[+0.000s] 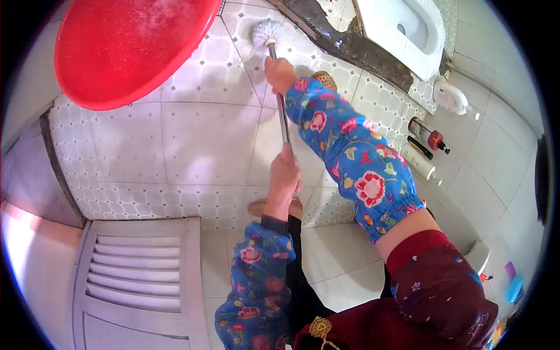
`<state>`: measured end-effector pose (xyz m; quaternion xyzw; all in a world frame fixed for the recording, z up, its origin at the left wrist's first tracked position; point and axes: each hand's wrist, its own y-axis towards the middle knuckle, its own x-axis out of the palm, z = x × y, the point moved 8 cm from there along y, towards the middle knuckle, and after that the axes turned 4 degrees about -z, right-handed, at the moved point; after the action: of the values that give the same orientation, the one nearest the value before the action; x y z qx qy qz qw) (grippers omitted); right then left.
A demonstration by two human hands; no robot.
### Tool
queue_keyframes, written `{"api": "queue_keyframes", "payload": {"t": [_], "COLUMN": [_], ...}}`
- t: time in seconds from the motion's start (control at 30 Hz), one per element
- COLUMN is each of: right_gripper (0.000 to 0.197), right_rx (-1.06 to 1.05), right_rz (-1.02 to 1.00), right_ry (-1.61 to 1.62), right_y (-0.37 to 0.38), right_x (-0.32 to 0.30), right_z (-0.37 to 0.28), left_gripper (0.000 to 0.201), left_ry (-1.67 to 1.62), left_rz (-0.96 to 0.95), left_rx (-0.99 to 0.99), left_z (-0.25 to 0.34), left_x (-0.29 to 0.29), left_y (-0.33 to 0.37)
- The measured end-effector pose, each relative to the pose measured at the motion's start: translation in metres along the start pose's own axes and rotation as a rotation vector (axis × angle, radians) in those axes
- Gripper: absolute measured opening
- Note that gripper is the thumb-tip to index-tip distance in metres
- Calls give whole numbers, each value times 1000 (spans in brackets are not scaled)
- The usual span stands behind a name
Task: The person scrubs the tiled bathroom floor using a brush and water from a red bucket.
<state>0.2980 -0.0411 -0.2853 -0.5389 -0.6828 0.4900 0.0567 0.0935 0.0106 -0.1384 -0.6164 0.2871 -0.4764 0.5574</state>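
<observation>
Both of my hands are closed around the metal handle of a long brush (283, 119). My left hand (284, 177) holds the near end of the handle. Farther up, close to the bristles, my right hand (280, 76) wraps round it. The white bristle head (268, 34) rests against the patterned tile floor (207, 140), at the upper middle. Blue floral sleeve covers are on both forearms. A tan woven shoe (324, 80) shows partly beside my right wrist, and another shoe (256, 207) lies beneath my left wrist.
A large red basin (131, 64) stands at upper left. At upper right, a white squat toilet (408, 32) sits beside a dark, wet broken strip (350, 46). Several bottles, including a white one (449, 97), are by the right wall. A louvred door (137, 274) is at lower left.
</observation>
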Motion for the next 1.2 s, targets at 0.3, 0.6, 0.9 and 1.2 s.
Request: {"api": "queue_keyframes", "payload": {"t": [0.3, 0.6, 0.9, 1.2], "right_gripper": [45, 17, 23, 17], "right_rx": [217, -321, -504, -577], "right_rz": [-128, 5, 68, -168], "right_ry": [38, -721, -598, -927], "right_y": [-109, -30, -3, -88], "right_x": [33, 10, -30, 11], "right_z": [93, 94, 31, 94], "left_gripper": [46, 50, 50, 59], "left_ry": [52, 125, 391, 329], "left_rz": [21, -94, 24, 77], "left_rx": [-113, 27, 15, 12], "left_z": [-98, -82, -3, -131], "left_x": [-17, 18, 21, 1], "left_y": [-64, -17, 14, -27]}}
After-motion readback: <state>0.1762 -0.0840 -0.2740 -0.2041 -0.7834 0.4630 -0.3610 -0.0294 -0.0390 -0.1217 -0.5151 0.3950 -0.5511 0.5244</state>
